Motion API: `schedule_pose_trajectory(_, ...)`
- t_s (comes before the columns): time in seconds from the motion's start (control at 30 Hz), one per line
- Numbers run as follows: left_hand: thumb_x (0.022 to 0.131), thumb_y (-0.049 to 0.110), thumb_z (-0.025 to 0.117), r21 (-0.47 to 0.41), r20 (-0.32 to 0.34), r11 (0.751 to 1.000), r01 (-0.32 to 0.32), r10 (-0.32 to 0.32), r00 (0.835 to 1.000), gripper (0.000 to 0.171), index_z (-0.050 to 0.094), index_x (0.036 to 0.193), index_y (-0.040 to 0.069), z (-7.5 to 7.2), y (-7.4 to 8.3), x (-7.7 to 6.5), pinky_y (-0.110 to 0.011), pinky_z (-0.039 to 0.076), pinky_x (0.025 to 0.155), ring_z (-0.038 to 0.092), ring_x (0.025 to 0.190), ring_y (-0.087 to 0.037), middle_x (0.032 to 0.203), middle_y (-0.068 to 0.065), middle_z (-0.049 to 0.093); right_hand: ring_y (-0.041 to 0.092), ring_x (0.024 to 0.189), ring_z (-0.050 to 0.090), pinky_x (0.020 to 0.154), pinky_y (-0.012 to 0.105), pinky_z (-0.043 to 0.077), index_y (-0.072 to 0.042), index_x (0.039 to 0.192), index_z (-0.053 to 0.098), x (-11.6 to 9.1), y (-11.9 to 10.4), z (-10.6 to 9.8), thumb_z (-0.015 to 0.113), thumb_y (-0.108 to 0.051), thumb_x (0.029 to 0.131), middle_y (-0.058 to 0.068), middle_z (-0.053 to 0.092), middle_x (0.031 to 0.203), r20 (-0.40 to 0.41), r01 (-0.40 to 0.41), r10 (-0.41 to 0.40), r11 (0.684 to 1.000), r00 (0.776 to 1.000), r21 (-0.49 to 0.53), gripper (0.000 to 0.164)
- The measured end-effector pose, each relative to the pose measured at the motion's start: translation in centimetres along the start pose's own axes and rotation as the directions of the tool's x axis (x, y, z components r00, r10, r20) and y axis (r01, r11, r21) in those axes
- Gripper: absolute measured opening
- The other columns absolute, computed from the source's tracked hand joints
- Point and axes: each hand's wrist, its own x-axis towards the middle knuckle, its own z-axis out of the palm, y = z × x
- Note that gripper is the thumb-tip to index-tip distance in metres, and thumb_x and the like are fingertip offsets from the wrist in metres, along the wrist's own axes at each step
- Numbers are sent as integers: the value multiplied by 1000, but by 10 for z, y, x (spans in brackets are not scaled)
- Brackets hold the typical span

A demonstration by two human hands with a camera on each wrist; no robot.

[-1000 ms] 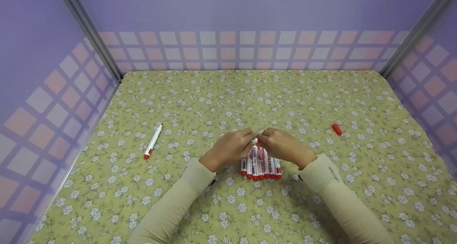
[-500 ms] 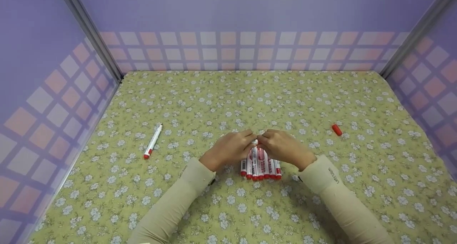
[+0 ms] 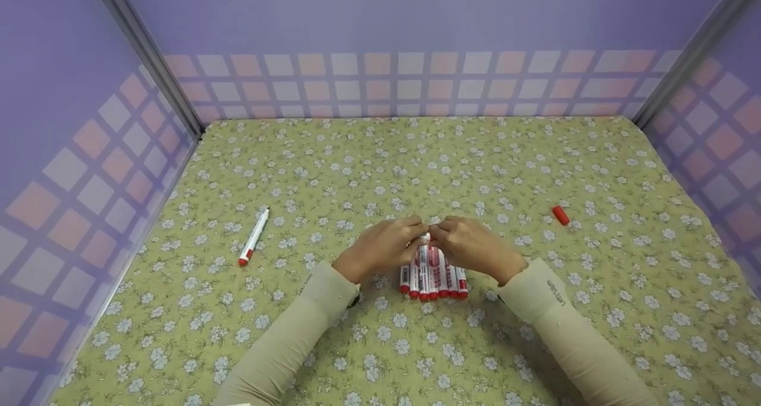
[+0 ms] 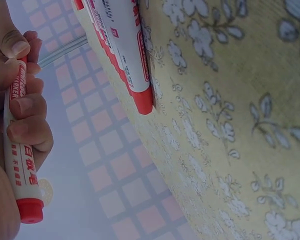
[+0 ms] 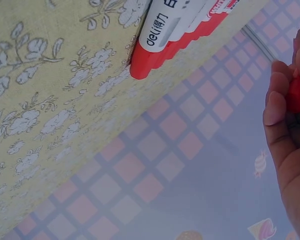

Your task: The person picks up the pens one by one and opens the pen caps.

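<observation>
Left hand (image 3: 380,248), right hand (image 3: 472,245): eased slightly toward six o'clock since a second ago, hold apparently steady.
Fingers: left ones clamped round a white cylindrical marker (image 4: 26,172), right ones pinching its red plastic cap (image 5: 297,95).
Row of white, red-ended markers (image 3: 434,276): near, six o'clock.
Uncapped white marker (image 3: 254,236): nine o'clock, well apart.
Loose red cap (image 3: 560,215): three o'clock, well apart.

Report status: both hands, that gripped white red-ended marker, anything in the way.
Left hand gripping white red-ended cylindrical marker. Right hand pinching red cap; fit on marker unclear. Row of white red-ended markers below, not visibly obstructing.
</observation>
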Motion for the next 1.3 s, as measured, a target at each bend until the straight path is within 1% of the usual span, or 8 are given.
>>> schedule_pose_trajectory(0.2,101,19,50,-58,22,998,25,-24,999,27,67,118,7,0,0,0,-21,40,61,47,68,-8,93,-3,60,17,61,59,55,27,50,-2,96,68,-1,-1,2,66,-5,88,6,64,72,-26,29,-30,998,999,-49,9)
schedule_pose_trajectory(0.3,100,19,51,-73,30,997,37,-35,999,25,68,114,7,-1,0,1,-21,41,62,48,69,-8,92,-2,60,17,60,58,55,27,50,-2,96,69,-1,-1,1,66,-5,89,6,64,72,-30,25,-27,999,999,-42,8)
schedule_pose_trajectory(0.4,100,21,51,-99,48,993,67,-63,997,24,69,107,8,-3,0,2,-21,41,62,47,70,-8,88,-1,58,17,61,59,56,27,51,-2,97,69,0,-1,1,66,-5,89,6,64,73,-29,19,-20,1000,999,-25,9)
schedule_pose_trajectory(0.57,101,23,50,-145,87,981,126,-115,990,24,69,103,9,-6,2,3,-22,40,61,46,70,-9,84,1,54,17,62,59,56,27,51,-2,95,70,-1,-1,2,67,-6,89,7,64,74,-37,24,-24,1000,999,-1,8)
schedule_pose_trajectory(0.73,101,23,50,-216,113,963,162,-140,984,27,70,100,5,-7,1,4,-22,38,60,44,69,-10,81,0,52,17,61,59,56,27,51,-2,95,70,0,0,2,67,-6,89,7,65,73,-43,38,-39,999,998,-12,8)
schedule_pose_trajectory(0.97,101,23,50,-293,133,942,164,-129,983,29,70,100,2,-7,-2,6,-23,38,63,45,72,-11,82,-1,53,16,59,57,54,25,49,-3,91,69,1,1,1,67,-4,87,6,63,70,-44,56,-59,996,997,-63,4)
schedule_pose_trajectory(1.07,101,21,50,-328,139,930,164,-125,982,28,70,99,1,-8,-3,7,-24,39,64,45,72,-12,82,-2,53,16,58,57,54,25,49,-2,91,69,1,2,2,67,-2,87,6,63,70,-57,71,-75,995,996,-66,5)
schedule_pose_trajectory(1.3,100,17,50,-408,133,901,151,-105,985,31,68,87,-5,-5,-5,10,-23,36,62,42,67,-12,75,-1,48,16,59,56,53,24,48,-2,92,68,0,3,3,68,-2,86,6,61,70,-89,87,-94,993,992,-78,6)
